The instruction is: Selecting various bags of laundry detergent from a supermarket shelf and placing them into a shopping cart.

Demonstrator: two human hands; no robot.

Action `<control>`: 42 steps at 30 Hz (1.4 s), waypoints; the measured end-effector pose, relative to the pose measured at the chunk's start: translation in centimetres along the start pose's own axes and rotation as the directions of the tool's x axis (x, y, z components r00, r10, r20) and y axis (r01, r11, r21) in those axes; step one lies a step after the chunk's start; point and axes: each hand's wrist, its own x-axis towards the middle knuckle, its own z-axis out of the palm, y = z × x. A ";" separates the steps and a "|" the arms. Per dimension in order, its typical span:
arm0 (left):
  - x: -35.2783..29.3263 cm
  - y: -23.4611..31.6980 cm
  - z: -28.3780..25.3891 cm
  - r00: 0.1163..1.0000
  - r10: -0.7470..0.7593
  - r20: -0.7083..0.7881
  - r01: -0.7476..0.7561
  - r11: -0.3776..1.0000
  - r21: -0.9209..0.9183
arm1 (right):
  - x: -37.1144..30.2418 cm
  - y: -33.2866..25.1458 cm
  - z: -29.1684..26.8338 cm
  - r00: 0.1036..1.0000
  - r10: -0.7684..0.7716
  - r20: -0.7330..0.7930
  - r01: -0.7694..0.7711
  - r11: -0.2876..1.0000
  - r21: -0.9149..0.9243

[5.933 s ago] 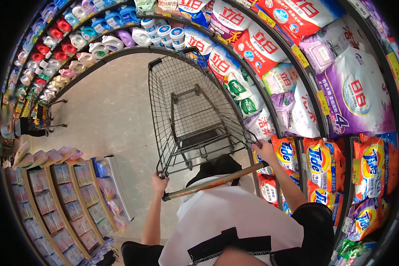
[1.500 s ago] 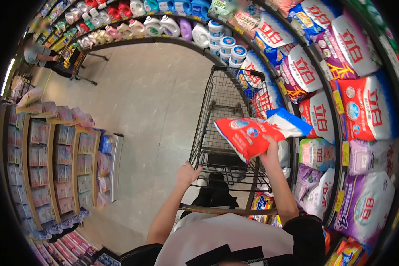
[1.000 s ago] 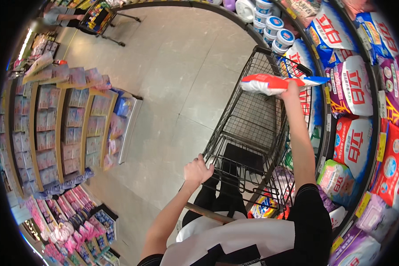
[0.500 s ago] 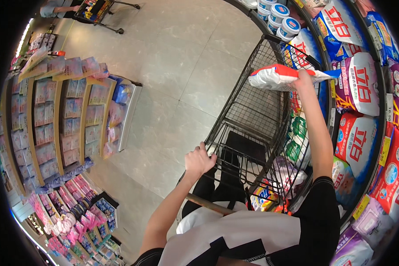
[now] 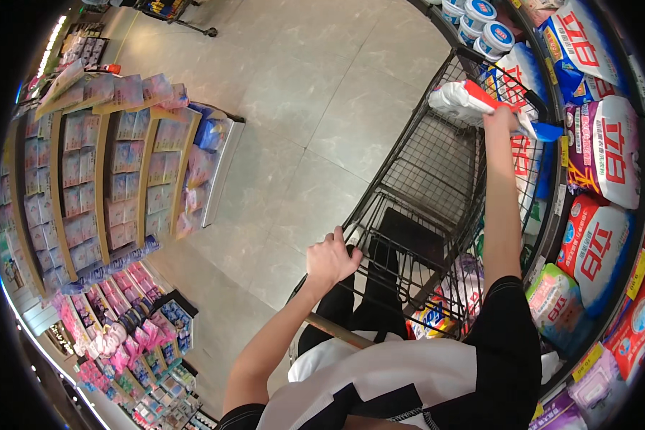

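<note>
My right hand (image 5: 501,119) is closed around a plump white, red and blue bag (image 5: 457,102), probably laundry powder. It holds the bag tilted over the far end of a black wire shopping cart (image 5: 437,154), inside or just above the basket; I cannot tell which. The bag's blue end (image 5: 548,132) sticks out toward the shelf. My left hand (image 5: 332,259) curls over the near left corner of the cart, its thumb and forefinger around the frame. Beyond the wire of the cart, other bags show, among them a yellow and red one (image 5: 431,319).
Curved shelves on the right carry large detergent bags (image 5: 603,150) close beside the cart. White tubs (image 5: 493,39) stand at the far right. To the left are a rack of pastel packs (image 5: 79,179) and grey tiled floor (image 5: 287,107). Another cart (image 5: 175,14) is at the far left.
The bag in my right hand has gone lower and closer to the cart's far end, turning more steeply. My left hand stays on the cart's corner. The whole view has shifted slightly.
</note>
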 end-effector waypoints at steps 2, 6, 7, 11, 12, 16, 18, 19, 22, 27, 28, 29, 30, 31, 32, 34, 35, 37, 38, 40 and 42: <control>-0.1 -0.1 -0.2 1.000 -0.013 0.003 0.013 1.000 0.006 | -1.7 0.6 -2.7 0.985 -0.138 0.099 0.119 0.978 0.169; -0.4 -0.4 -0.1 0.998 0.030 -0.048 -0.028 0.999 0.042 | -3.7 -0.4 -4.0 0.996 0.019 0.084 -0.028 0.994 0.109; -0.4 -0.4 -0.2 0.999 0.025 -0.028 -0.024 0.999 0.040 | -3.2 -0.6 -3.8 0.997 0.034 0.064 -0.040 0.995 0.092; -0.8 -0.2 0.1 1.000 0.028 -0.008 -0.027 0.998 0.053 | -1.1 -1.3 -2.1 0.995 0.101 -0.003 -0.101 0.994 0.028; -1.1 -0.2 0.2 1.000 0.025 -0.003 -0.024 0.998 0.060 | -0.6 -1.5 -1.6 0.995 0.102 -0.003 -0.102 0.994 0.032; -1.0 0.1 0.8 1.000 -0.001 0.012 0.000 1.000 0.018 | 1.0 -3.5 2.4 0.976 0.199 0.090 -0.207 0.975 0.083; -1.3 0.0 0.9 1.000 0.003 0.007 -0.003 1.000 -0.006 | -0.4 -4.6 2.6 0.988 0.087 0.124 -0.098 0.992 0.084; -1.3 0.1 0.8 1.000 0.009 -0.015 -0.009 1.000 -0.008 | -1.0 -4.9 2.6 0.988 0.095 0.123 -0.105 0.992 0.074; -1.0 0.3 0.5 1.000 0.010 -0.028 -0.010 1.000 0.000 | -2.2 -4.5 3.0 0.996 -0.070 0.051 0.065 0.992 0.107; -0.8 0.6 0.7 0.994 0.085 -0.067 -0.084 0.996 0.028 | 2.1 2.8 -0.8 0.796 -0.606 -0.005 0.599 0.788 -0.140; -0.9 0.4 0.8 0.995 0.082 -0.066 -0.080 0.996 0.027 | 2.0 3.6 -2.6 0.832 -0.552 0.062 0.554 0.831 -0.046; -1.0 0.1 0.9 0.995 0.072 -0.074 -0.070 0.997 0.033 | 2.1 4.5 -4.7 0.856 -0.498 0.137 0.497 0.867 0.043; -1.1 0.3 0.9 0.994 0.079 -0.080 -0.077 0.996 0.037 | 3.6 5.7 -7.0 0.840 -0.517 0.165 0.517 0.854 0.047; -1.1 0.1 0.9 0.994 0.071 -0.080 -0.069 0.997 0.033 | 2.2 7.0 -8.2 0.845 -0.454 0.282 0.416 0.890 0.187; -1.2 0.1 0.7 0.996 0.063 -0.068 -0.060 0.998 0.036 | 1.0 8.0 -9.8 0.836 -0.496 0.236 0.484 0.868 0.110; -1.4 0.0 0.7 0.997 0.052 -0.057 -0.050 0.998 0.038 | -1.9 10.2 -12.9 0.928 -0.200 0.314 0.161 0.976 0.146; -1.4 -0.1 0.8 0.996 0.056 -0.063 -0.053 0.998 0.043 | -3.0 11.9 -14.2 0.973 -0.061 0.221 0.037 0.993 0.112; -1.3 0.3 1.0 0.995 0.075 -0.058 -0.072 0.996 0.062 | -1.5 16.9 -17.8 0.962 0.226 0.155 -0.248 0.958 0.141; -1.4 0.4 1.1 0.995 0.080 -0.059 -0.076 0.995 0.066 | -1.5 18.9 -19.1 0.889 0.426 0.167 -0.437 0.899 0.032; -1.7 0.3 1.3 0.995 0.064 -0.082 -0.059 0.997 0.052 | -3.4 20.2 -19.4 0.782 0.619 0.077 -0.623 0.778 0.076; -1.8 0.9 1.2 0.999 0.032 -0.040 -0.031 0.999 0.031 | -3.4 21.2 -20.0 0.686 0.714 0.139 -0.716 0.697 -0.050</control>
